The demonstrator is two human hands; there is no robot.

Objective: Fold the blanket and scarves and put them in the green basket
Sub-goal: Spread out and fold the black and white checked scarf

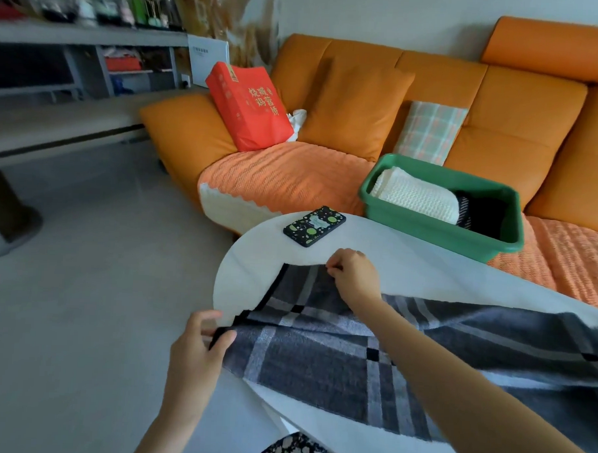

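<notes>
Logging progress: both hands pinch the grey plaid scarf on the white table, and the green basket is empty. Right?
Not empty: in the head view the green basket holds a folded white knit and a dark item. The left hand and right hand pinch the scarf on the table.

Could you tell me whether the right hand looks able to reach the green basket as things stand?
Probably yes: only bare tabletop lies between the right hand, pinching the plaid scarf, and the green basket on the sofa.
</notes>
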